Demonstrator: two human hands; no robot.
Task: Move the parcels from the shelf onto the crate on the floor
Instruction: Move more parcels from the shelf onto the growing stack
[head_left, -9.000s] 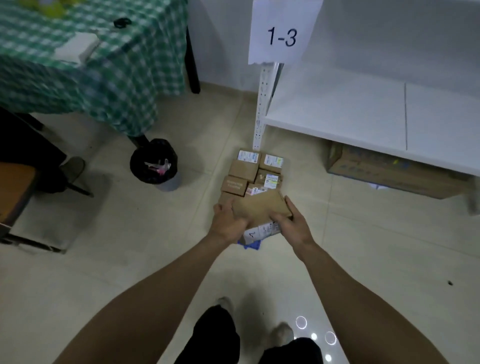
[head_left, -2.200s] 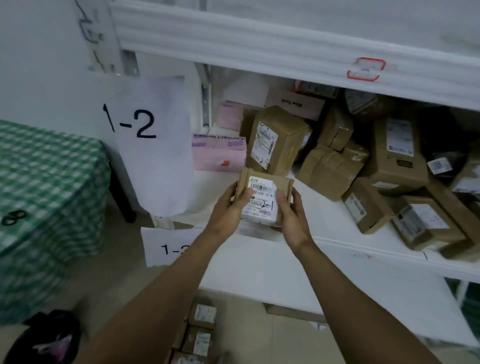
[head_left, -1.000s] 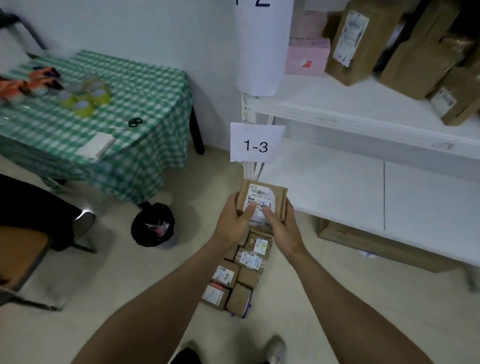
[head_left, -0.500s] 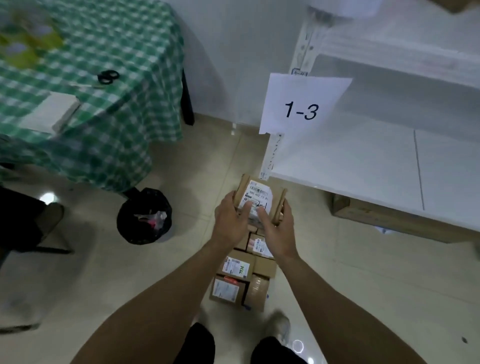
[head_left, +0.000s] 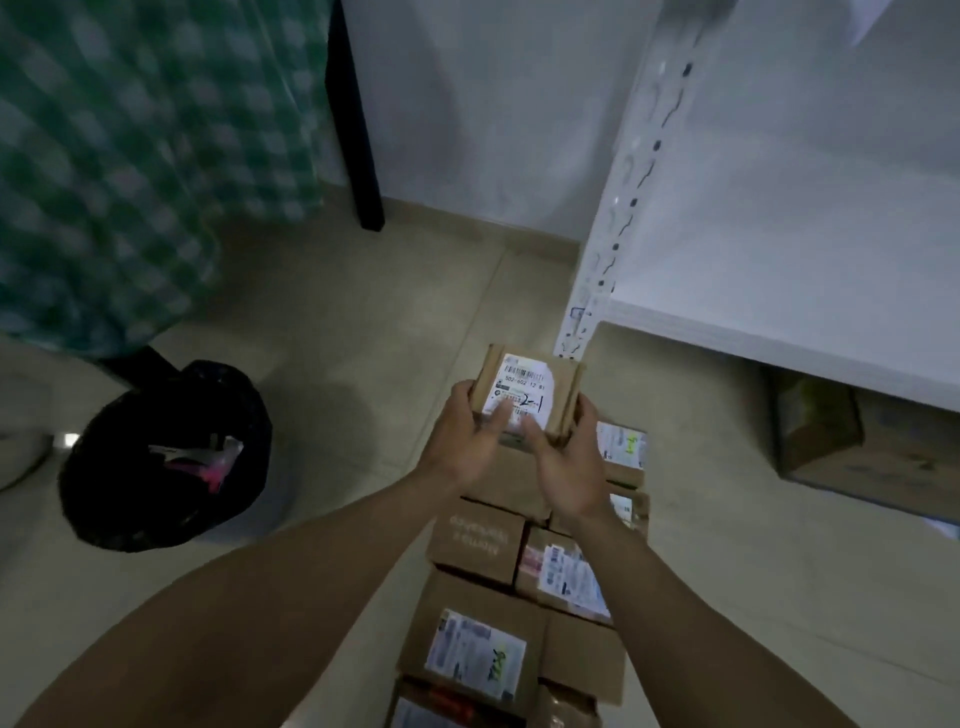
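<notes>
And there it was: the small brown cardboard parcel with a white barcode label (head_left: 525, 396), marked "2-1" by hand, up off the floor and held between both hands. The left grip (head_left: 462, 441) curled round its left edge with the thumb lying on the label. The right grip (head_left: 569, 465) clasped the right edge the same way, its thumb on the label's lower corner. The parcel sat nearly level, label up.

Directly below it, and running back towards the person's feet, lay the heap of brown cardboard parcels (head_left: 480, 540), packed tight against each other, most showing white labels. One by the right wrist carried a green scribble (head_left: 623, 448). Whatever they sat on was hidden under them.

Just beyond the held parcel stood the foot of the white slotted metal shelf post (head_left: 615, 218), with the white bottom shelf board (head_left: 779, 244) spreading right. Under that board sat a big brown cardboard carton (head_left: 862, 457) on the beige tiled floor (head_left: 363, 322).

Off to the left sat a round bin with a black liner (head_left: 166, 452), with pink and white scraps inside. Behind it hung the green-and-white checked cloth (head_left: 104, 182) over the worktop, blurred, with a black leg (head_left: 358, 130) against the white wall.
</notes>
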